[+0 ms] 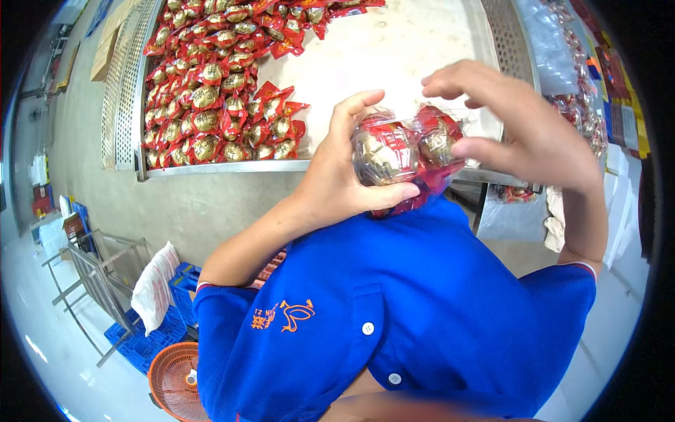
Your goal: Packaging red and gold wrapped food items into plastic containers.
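Observation:
A clear plastic bag (387, 150) holding several red and gold wrapped packets is close to my chest. My left hand (343, 163) grips the bag's left side, with the thumb across its front. My right hand (506, 121), slightly blurred, is at the bag's right side with its fingers spread; its thumb is near or against the plastic, and whether it touches cannot be told. Beyond my left hand, many red and gold packets (205, 97) lie in rows on a metal-framed table with a pale surface (337, 63).
The table's metal front edge (227, 168) runs before me. On the right are clear plastic bags (548, 47) and more wrapped packets (580, 111). An orange fan (176, 377), blue plastic pallets (153, 337), a white sack (155, 287) and a metal frame (100, 279) stand at lower left.

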`<state>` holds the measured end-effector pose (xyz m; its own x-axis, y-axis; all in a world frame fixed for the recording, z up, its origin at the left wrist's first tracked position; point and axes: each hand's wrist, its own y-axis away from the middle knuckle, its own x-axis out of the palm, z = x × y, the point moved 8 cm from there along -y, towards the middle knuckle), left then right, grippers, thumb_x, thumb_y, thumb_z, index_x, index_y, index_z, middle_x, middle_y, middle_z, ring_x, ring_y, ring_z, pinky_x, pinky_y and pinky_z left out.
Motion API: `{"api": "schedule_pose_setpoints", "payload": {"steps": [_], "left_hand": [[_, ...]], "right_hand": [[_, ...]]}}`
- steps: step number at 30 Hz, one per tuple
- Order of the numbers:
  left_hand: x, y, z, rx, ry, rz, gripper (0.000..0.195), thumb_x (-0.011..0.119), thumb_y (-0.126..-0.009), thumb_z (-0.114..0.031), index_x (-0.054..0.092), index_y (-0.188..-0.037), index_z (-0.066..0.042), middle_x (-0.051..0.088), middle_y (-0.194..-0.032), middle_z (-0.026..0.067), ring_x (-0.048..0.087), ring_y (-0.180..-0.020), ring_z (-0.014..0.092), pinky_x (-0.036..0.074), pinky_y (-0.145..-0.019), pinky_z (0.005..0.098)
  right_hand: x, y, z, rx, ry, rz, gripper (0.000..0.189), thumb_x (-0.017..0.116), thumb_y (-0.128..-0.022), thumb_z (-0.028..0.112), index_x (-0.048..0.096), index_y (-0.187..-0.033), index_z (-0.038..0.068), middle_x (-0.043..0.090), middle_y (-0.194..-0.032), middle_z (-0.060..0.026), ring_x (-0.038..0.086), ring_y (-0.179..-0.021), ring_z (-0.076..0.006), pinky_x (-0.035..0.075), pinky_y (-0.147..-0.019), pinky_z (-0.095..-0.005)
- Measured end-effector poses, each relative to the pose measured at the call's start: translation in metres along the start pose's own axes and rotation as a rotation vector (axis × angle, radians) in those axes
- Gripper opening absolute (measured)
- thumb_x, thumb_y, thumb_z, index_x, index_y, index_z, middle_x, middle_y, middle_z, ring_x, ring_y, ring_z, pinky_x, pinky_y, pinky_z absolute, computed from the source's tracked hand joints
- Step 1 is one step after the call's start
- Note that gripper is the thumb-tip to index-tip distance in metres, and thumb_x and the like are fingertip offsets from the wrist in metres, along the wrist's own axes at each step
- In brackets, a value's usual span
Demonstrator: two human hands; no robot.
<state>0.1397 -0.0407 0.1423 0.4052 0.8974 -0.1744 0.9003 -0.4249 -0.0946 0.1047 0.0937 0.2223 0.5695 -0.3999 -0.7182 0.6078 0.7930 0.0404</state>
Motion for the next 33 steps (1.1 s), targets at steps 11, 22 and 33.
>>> {"api": "schedule_pose_setpoints", "payload": {"steps": [11,22,33], "left_hand": [[0.016,-0.006,-0.011,0.062,-0.077,-0.009,0.107,0.086,-0.059,-0.021,0.016,-0.137,0.001,0.039,-0.122,0.0176,0.048,-0.110,0.025,0.041,-0.095,0.0369],[0.039,-0.031,0.045,-0.316,0.246,0.133,0.092,0.074,-0.070,-0.014,0.015,-0.140,-0.001,0.041,-0.127,0.0184,0.046,-0.115,0.025,0.040,-0.096,0.0378],[0.152,-0.105,-0.002,-0.022,0.200,0.532,0.081,0.066,-0.080,-0.020,0.016,-0.140,0.000,0.036,-0.133,0.0183,0.041,-0.120,0.027,0.033,-0.102,0.0375]], "right_hand": [[0.026,0.002,-0.003,0.117,0.076,-0.241,0.015,0.049,-0.078,0.002,0.048,-0.093,0.001,0.053,-0.088,-0.0177,0.051,-0.087,-0.0359,0.041,-0.081,-0.0419],[0.040,0.058,-0.121,0.421,-0.852,-0.417,0.035,0.055,-0.090,0.030,0.048,-0.115,0.006,0.053,-0.100,-0.0037,0.054,-0.086,-0.0135,0.048,-0.073,-0.0284],[0.077,0.176,-0.090,0.106,-1.275,-1.391,0.076,0.068,-0.080,0.021,0.025,-0.139,0.002,0.045,-0.130,-0.0121,0.046,-0.119,-0.0185,0.041,-0.097,-0.0339]]}}
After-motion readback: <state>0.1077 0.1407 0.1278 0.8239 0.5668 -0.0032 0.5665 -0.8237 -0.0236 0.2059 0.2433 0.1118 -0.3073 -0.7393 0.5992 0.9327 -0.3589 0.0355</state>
